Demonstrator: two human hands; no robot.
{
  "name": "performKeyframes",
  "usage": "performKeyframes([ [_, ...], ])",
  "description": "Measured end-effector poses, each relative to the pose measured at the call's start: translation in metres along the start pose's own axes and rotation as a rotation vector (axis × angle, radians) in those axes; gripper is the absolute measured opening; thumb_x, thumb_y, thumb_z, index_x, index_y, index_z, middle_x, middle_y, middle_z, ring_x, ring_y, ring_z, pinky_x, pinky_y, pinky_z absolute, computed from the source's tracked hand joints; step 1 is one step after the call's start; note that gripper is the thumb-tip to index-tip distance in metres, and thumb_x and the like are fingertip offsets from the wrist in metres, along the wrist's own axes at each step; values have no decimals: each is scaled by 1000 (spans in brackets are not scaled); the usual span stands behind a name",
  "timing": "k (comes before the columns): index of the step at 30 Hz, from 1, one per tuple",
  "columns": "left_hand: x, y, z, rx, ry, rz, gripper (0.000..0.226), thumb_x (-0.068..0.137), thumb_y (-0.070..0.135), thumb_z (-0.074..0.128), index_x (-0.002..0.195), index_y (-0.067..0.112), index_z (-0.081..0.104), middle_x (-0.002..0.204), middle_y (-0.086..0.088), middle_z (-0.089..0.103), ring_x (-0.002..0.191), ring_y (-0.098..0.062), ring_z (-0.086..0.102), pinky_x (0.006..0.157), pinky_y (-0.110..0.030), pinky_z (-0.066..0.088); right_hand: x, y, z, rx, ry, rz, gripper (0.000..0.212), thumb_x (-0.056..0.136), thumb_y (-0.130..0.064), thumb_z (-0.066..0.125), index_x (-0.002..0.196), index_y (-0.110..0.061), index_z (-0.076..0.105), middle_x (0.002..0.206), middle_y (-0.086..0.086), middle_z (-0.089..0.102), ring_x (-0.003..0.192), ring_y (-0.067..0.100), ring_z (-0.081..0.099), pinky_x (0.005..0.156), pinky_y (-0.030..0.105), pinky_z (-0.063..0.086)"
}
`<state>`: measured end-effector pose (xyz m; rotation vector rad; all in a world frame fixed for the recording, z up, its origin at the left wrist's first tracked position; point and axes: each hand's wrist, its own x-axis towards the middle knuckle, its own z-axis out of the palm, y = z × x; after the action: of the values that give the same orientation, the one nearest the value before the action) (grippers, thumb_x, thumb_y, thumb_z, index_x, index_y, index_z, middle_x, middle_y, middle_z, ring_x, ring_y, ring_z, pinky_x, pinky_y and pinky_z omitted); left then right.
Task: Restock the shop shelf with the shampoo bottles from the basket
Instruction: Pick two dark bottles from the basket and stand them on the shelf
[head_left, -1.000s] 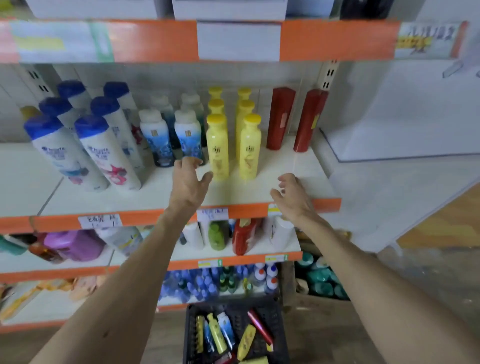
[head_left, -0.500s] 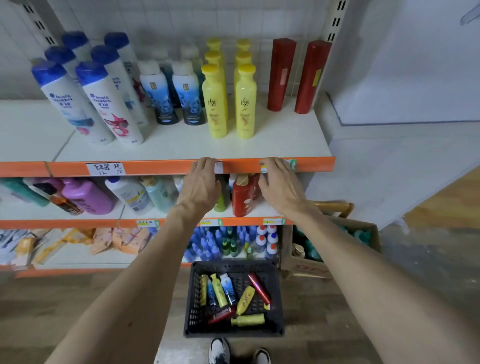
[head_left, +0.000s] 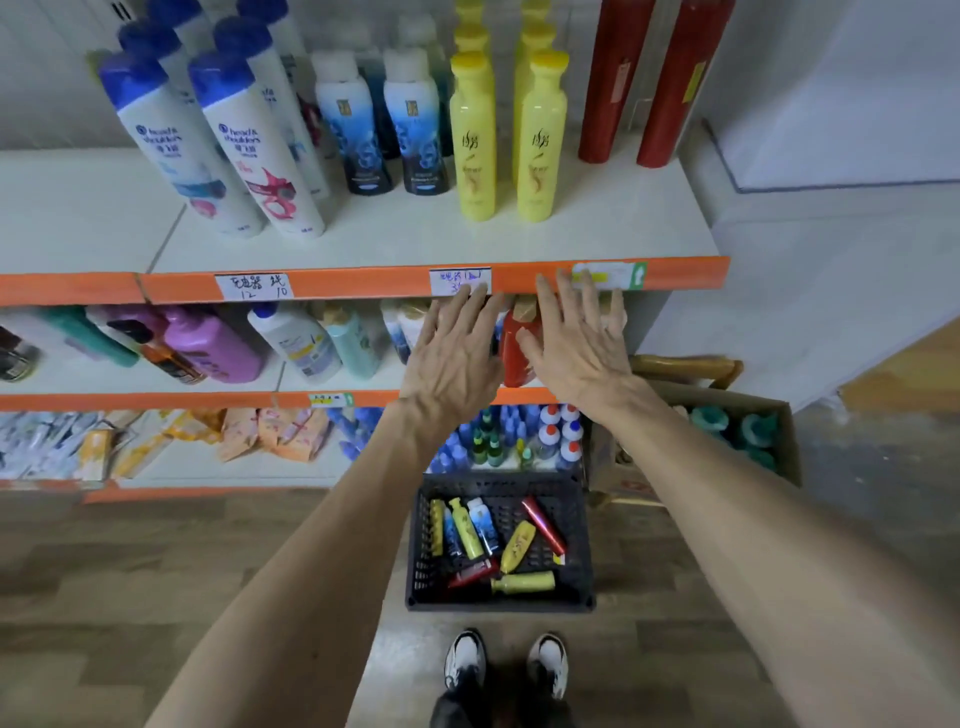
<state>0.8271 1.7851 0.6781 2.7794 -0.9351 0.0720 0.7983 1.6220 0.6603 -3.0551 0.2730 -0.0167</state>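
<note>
Left hand (head_left: 452, 358): open and empty, lowered off the shelf (head_left: 597, 239) to under its orange edge.
Right hand (head_left: 576, 348): likewise, just beside.
Shampoo bottles (head_left: 467, 527): left in the basket (head_left: 498, 603), well below both hands.
Meaning: another pick-up is likely due.

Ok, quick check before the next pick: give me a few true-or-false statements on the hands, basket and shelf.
1. The left hand and right hand hold nothing. True.
2. The basket is empty. False: bottles lie in it.
3. The basket stands on the floor. True.
4. The yellow bottles on the shelf lie flat. False: they stand upright.
5. The box is left of the basket. False: it is to its right.
</note>
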Motion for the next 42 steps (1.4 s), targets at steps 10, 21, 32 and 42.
performKeyframes([
  [10, -35, -24, 115, -109, -173, 5, 54, 88, 18, 49, 141, 9, 39, 133, -12, 53, 121, -32, 47, 93, -45, 45, -34, -8, 101, 75, 211, -13, 58, 96, -38, 34, 146, -8, 41, 151, 12, 42, 135, 34, 41, 112, 48, 32],
  [21, -104, -64, 404, -145, -461, -149, 70, 94, 38, 46, 152, 17, 13, 159, -5, 16, 147, -29, 13, 119, -47, 17, -91, 38, 398, 109, -61, 39, 54, 99, -37, 41, 148, -15, 37, 153, 7, 39, 138, 34, 35, 111, 52, 33],
  [32, -187, -130, 763, -101, -589, -152, 72, 93, 32, 49, 153, 17, 11, 160, -5, 13, 147, -28, 12, 118, -45, 18, -130, 84, 765, 187, -338, 9, 57, 99, -22, 46, 153, -24, 27, 155, 3, 30, 137, 32, 31, 113, 47, 32],
  [42, -101, -182, 830, -72, -630, -200, 48, 94, 18, 48, 141, 14, 38, 138, -17, 50, 124, -34, 49, 96, -36, 42, -38, 133, 829, 162, -337, -68, 58, 93, -19, 47, 148, -31, 32, 143, 9, 44, 127, 36, 43, 105, 46, 41],
])
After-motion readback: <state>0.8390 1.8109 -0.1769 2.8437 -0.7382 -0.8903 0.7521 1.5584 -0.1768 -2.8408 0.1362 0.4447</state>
